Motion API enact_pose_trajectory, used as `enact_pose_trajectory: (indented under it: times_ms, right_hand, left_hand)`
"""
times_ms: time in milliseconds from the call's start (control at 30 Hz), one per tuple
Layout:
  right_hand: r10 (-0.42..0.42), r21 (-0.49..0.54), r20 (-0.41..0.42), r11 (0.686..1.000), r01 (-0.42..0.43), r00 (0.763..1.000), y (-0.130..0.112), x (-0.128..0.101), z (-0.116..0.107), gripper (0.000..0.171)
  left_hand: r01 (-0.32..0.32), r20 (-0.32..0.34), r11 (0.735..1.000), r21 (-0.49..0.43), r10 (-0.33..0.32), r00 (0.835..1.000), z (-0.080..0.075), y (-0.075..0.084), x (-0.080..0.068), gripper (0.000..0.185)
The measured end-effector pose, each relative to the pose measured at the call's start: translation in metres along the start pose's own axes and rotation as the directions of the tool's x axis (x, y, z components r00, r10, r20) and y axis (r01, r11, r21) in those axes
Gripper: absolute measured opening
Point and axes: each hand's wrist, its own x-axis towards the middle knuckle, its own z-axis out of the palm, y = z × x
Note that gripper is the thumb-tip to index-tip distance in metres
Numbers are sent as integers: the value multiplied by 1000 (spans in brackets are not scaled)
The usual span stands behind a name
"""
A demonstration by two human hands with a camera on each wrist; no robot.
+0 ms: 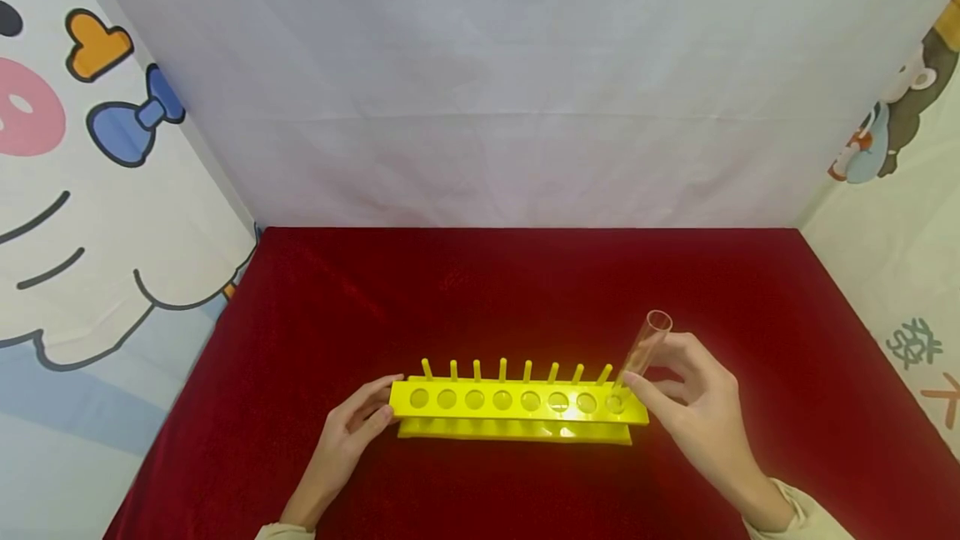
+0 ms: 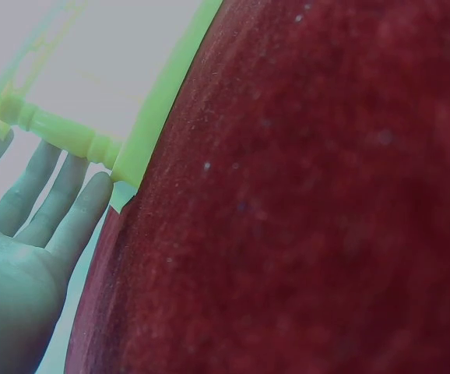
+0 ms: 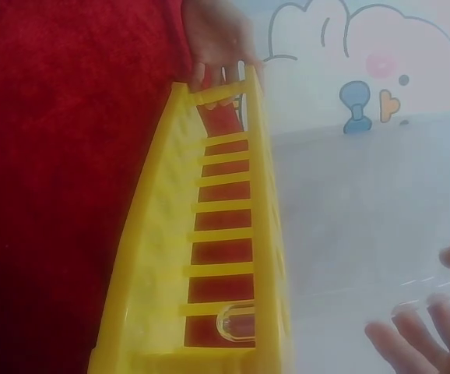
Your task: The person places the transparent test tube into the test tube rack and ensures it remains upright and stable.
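Observation:
A yellow test tube rack (image 1: 517,411) lies across my front, with a row of round holes along its top and several upright pegs behind. At its left end my left hand (image 1: 352,423) holds the end, thumb at the front corner; in the left wrist view its fingers (image 2: 81,210) reach along the end post. A clear glass test tube (image 1: 647,344) leans to the right, pinched between the thumb and fingers of my right hand (image 1: 701,407). Its lower end goes into the rightmost hole, and the rounded bottom (image 3: 237,321) shows inside the rack in the right wrist view.
Dark red cloth (image 1: 525,298) covers the table under the rack. A pale curtain (image 1: 480,107) hangs behind it, with cartoon-printed sheets (image 1: 90,232) at the sides.

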Motion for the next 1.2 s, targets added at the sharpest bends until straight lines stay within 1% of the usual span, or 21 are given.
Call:
enact_pose_trajectory:
  times_ms: [167, 433, 567, 700, 800, 1033, 1200]
  right_hand:
    - [8, 6, 1, 1000, -8, 1000, 2, 0, 0, 34]
    - [28, 18, 4, 999, -28, 1000, 8, 1, 0, 35]
    - [15, 13, 1, 1000, -15, 1000, 11, -1, 1, 34]
    - [-5, 21, -22, 1000, 6, 1000, 12, -2, 3, 36]
    - [-9, 28, -28, 1000, 9, 1000, 13, -3, 4, 36]
    - [44, 34, 9, 998, -44, 999, 13, -6, 3, 32]
    - [45, 35, 28, 998, -46, 999, 16, -9, 4, 30]
  left_hand:
    - [-13, 6, 1000, -1, 13, 1000, 0, 1, 1, 36]
    - [-1, 7, 1000, 2, 1, 1000, -1, 2, 1, 36]
    - [4, 6, 1000, 2, -4, 1000, -1, 1, 1, 36]
    - [6, 2, 1000, 4, -6, 1000, -2, 0, 1, 35]
    - [-4, 7, 1000, 5, 4, 1000, -2, 0, 2, 35]
    - [-29, 30, 1000, 6, 28, 999, -2, 0, 0, 36]
    - [-38, 36, 999, 5, 38, 999, -2, 2, -2, 36]
